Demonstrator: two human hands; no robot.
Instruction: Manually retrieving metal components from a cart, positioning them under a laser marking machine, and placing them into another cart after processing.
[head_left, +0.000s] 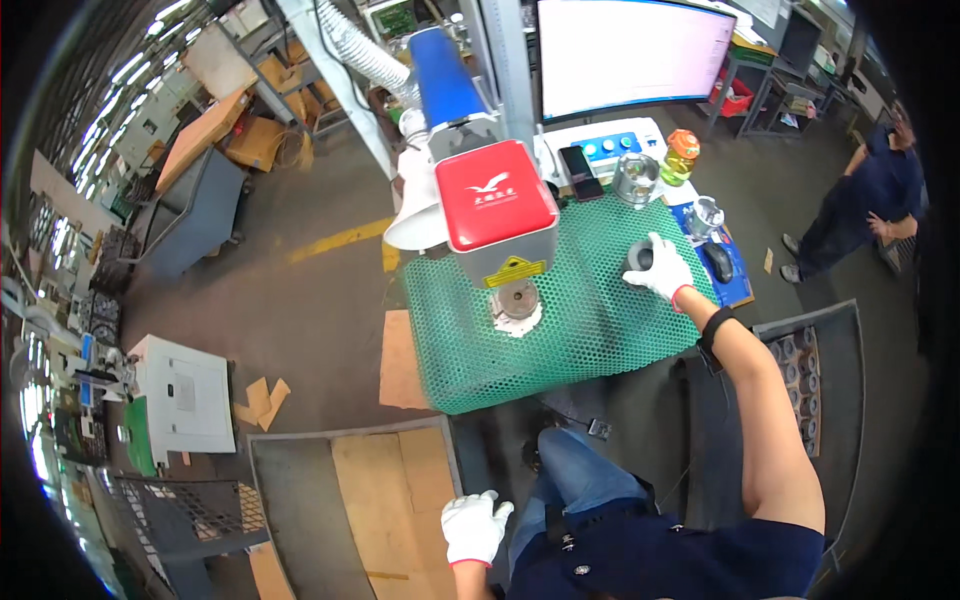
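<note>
My right hand [664, 270], in a white glove, reaches to the right part of the green perforated mat [590, 330]. Its thumb and fingers close around a dark grey cylindrical metal part [638, 257]; the palm hides some of that part. My left hand [476, 528], also gloved in white, hangs low by the edge of a cardboard-lined bin [390, 500], fingers loosely apart and holding nothing. Beneath the red-topped machine head [497, 195], a round metal part with a central hole [518, 298] sits on a whitish, ragged-edged base [517, 325].
Behind the mat stand a phone [580, 173], a glass jar [635, 178], an orange-capped bottle [681, 157] and a monitor [635, 55]. A mouse [717, 262] lies at the right. A bin [845, 390] holds several round parts. Another person [870, 200] stands far right.
</note>
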